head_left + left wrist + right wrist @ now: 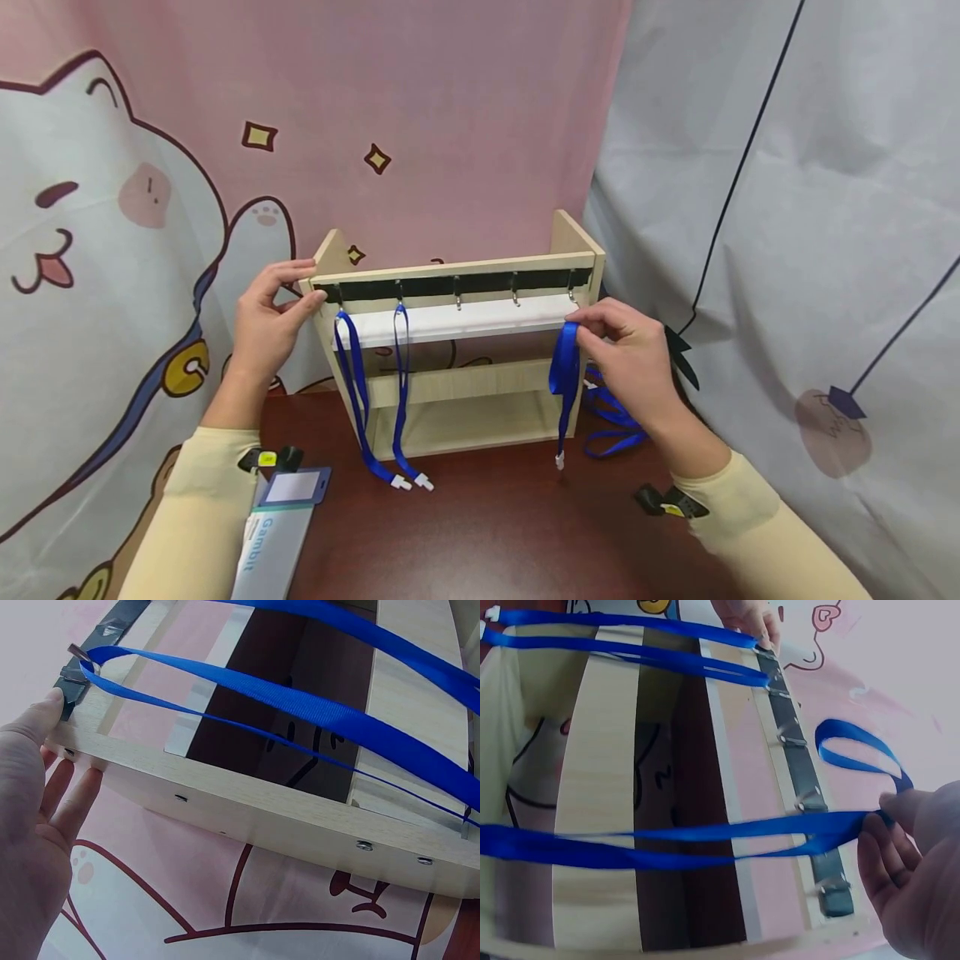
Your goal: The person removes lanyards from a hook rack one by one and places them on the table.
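A small wooden rack (pixel 480 382) stands on the table, with a black strip (pixel 431 286) of metal hooks along its top front. My left hand (pixel 273 321) grips the rack's upper left corner, thumb on the front, fingers at the side panel (pixel 225 802). From the two leftmost hooks hang blue lanyards (pixel 402 375) with white clips at their lower ends. My right hand (pixel 626 346) pinches another blue lanyard (pixel 566 367) near the rightmost hook (pixel 572 293). In the right wrist view, this lanyard's loop (pixel 859 742) sticks out beyond the fingertips, off the hooks.
More blue lanyards (pixel 617 417) lie in a pile right of the rack. At the front left, a blue-framed badge holder (pixel 296 486) rests on a white box (pixel 273 542). Printed curtains (pixel 465 125) hang close behind and on the right.
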Motion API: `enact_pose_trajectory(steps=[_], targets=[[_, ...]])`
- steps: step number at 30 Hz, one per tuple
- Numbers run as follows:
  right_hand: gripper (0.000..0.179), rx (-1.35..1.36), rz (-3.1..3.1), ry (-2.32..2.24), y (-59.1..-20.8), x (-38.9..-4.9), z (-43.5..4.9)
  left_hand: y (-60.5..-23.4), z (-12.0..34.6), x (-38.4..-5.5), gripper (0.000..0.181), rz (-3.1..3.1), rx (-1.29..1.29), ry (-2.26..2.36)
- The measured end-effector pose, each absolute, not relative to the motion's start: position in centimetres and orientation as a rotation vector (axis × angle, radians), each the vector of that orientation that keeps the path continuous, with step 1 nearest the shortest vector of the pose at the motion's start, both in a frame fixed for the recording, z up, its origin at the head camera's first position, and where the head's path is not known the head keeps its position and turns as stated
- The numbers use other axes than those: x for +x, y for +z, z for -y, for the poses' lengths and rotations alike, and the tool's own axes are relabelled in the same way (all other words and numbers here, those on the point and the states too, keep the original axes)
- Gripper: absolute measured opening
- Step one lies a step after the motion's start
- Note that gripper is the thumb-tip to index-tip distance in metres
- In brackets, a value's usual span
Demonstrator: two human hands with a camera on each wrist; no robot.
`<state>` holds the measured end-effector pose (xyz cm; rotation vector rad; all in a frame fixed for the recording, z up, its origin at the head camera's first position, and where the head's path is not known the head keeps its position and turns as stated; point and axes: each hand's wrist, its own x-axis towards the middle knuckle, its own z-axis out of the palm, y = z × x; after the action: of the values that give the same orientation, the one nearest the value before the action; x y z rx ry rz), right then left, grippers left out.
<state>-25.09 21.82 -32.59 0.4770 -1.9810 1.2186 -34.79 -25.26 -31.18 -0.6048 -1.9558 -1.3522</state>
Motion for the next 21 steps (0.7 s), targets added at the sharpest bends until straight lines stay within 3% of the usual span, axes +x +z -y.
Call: enact_pose_trajectory(steps=[21], targets=[[0.031, 0.684, 2.090, 1.083, -33.3, -23.5, -28.4, -31.2, 25.3, -34.9, 0.035, 1.973, -0.586, -1.348]])
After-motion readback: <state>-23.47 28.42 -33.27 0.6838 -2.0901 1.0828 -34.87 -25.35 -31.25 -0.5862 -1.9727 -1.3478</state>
